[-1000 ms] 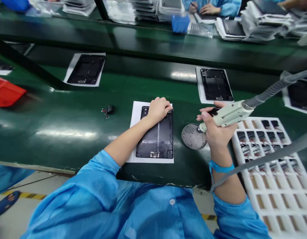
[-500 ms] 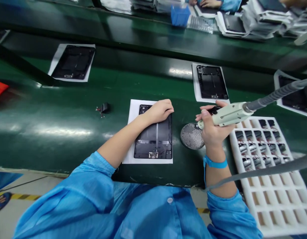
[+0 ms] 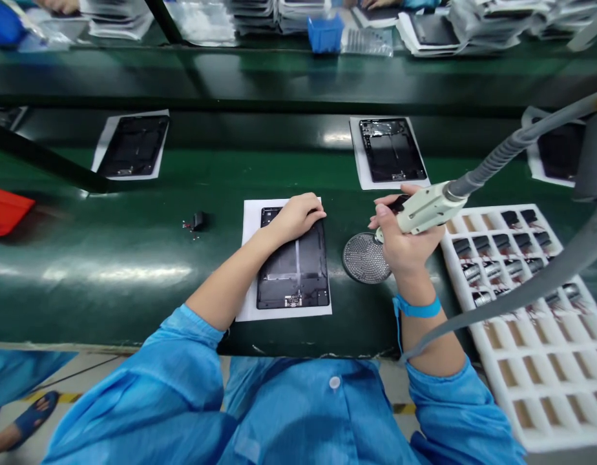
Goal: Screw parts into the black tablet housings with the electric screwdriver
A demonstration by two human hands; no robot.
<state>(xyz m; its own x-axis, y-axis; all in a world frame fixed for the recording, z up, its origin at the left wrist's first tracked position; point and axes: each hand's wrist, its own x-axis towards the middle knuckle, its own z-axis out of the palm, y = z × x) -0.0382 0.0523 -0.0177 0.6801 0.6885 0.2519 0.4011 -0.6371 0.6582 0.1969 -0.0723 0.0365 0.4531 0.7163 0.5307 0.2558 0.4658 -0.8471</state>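
Shifting leftward since half a second ago, most of the bench scene is sitting further over in the view, while a loose grey cable is now climbing more steeply across the right side. Both hands are keeping nearly the same positions around the work.

The left hand is lying over the upper right part of a flat, black, rectangular tablet shell, its fingers curling near the edge; I cannot tell whether they are pinching anything. That shell is resting on a white sheet, directly before the person on a glossy dark green bench.

The right hand, wearing a blue band at the wrist, is gripping a pale green handheld tool with a ribbed grey hose. Its lower end is overlapping the rim of a round, silver, perforated dish; contact is remaining unclear.

Further right, a white, many-celled tray is holding small dark and silvery wired parts. A small black wired part is lying left of the sheet.
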